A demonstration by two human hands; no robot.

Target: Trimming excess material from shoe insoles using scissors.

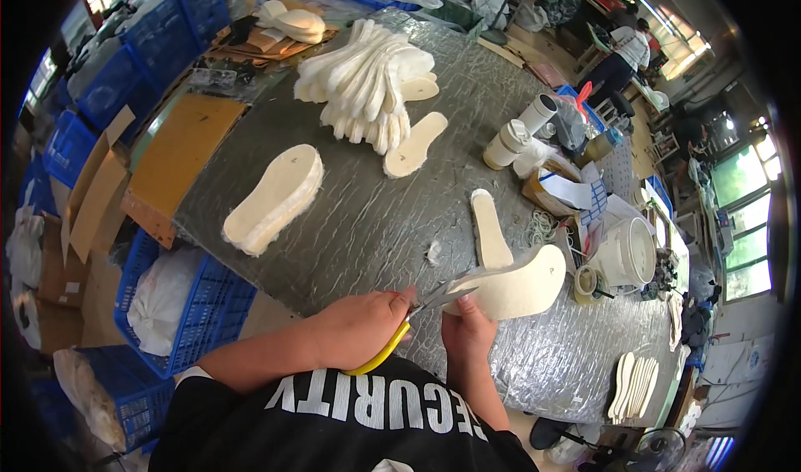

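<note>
My left hand (364,328) is closed around a pair of scissors (385,351) with yellow handles. The parted blades reach to the heel or toe end of a cream, fleecy insole (524,287). That insole is pinched by my right hand (469,332), thumb on top, just above the table. Behind it another insole (491,230) lies on the table, partly covered by the held one. A small tuft of white fluff (434,253) rests near the blades. Farther left is a short stack of insoles (275,196); a single insole (415,145) lies by a large fleecy pile (359,71).
The dark, shiny-covered table (367,222) carries two tumblers (507,143), a white bucket (630,251), a small jar (586,283) and an insole row (634,387) along its right side. Blue crates (188,305) stand at left. A person (627,55) is in the far background.
</note>
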